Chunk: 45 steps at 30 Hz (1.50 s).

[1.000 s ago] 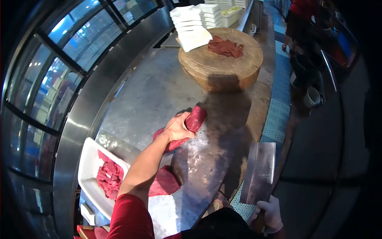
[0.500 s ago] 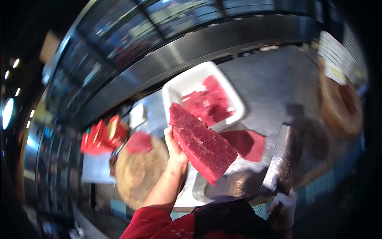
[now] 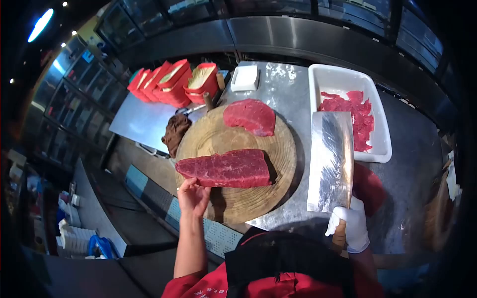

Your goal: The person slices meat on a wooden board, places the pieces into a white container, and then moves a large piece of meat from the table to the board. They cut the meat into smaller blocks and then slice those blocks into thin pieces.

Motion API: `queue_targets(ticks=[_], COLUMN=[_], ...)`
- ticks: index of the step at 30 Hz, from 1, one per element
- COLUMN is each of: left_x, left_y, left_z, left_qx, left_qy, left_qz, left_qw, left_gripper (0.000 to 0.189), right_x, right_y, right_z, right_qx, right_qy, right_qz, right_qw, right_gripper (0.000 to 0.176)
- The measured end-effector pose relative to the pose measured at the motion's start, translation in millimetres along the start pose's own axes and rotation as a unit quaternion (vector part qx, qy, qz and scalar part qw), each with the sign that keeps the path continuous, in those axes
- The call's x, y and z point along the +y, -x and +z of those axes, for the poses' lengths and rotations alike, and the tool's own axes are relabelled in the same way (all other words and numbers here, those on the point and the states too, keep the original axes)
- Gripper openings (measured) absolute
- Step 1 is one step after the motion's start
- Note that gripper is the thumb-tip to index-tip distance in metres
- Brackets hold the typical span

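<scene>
Brought the long slab of beef [image 3: 226, 169] down out of the air and laid it flat across the near half of the chopping block [image 3: 248, 203]. Held the left hand [image 3: 193, 196] loosely open at its near left end, fingertips on the edge, gripping nothing. Closed the gloved right hand [image 3: 350, 226] on the cleaver [image 3: 330, 161] handle, blade up just right of the block. Left a second cut [image 3: 250, 116] on the block's far side, white tray [image 3: 343, 79] farther right on the desk [image 3: 283, 84].

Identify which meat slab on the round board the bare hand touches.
The long slab at the near edge of the board: the left hand touches it. The smaller slab lies apart, untouched.
</scene>
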<state>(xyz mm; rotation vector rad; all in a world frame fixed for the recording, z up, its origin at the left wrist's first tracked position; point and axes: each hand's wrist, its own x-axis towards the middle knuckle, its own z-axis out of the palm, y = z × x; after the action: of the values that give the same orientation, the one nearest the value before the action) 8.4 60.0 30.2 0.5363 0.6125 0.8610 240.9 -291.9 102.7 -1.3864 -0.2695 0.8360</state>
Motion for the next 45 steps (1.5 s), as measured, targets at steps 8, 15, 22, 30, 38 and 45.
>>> queue_targets(ticks=[8,15,22,30,38,45], left_x=[73.9,-15.3,-36.6,-39.2,-34.1,-37.1], left_y=[-68.9,-200.6,-246.7,-229.2,-227.0,-56.8], left_z=[51.4,151.3,184.6,184.7,203.3,280.2], left_qx=[-0.036,-0.461,-0.572,-0.533,-0.347,-0.566], left_qy=[-0.588,-0.760,-0.742,-0.785,-0.721,-0.532], left_qz=[0.304,0.272,0.225,0.256,0.345,-0.008], left_qw=[0.749,0.369,0.268,0.184,0.490,0.629], left_gripper=[0.066,0.110,0.110,0.100,0.042,0.034], right_x=[-0.4,-5.2,15.2,25.7,44.4,66.2], right_y=[-4.3,13.8,50.6,85.7,116.5,158.4], right_z=[57.4,95.4,91.7,67.7,46.5,-1.0], right_qx=[0.063,0.205,0.304,0.352,0.384,0.432], right_qy=[0.026,0.002,0.028,-0.081,-0.130,-0.046], right_qz=[0.030,0.038,-0.004,0.002,-0.039,-0.120], right_qw=[0.997,0.978,0.952,0.932,0.913,0.893], right_gripper=[0.025,0.021,0.022,0.016,0.011,0.016])
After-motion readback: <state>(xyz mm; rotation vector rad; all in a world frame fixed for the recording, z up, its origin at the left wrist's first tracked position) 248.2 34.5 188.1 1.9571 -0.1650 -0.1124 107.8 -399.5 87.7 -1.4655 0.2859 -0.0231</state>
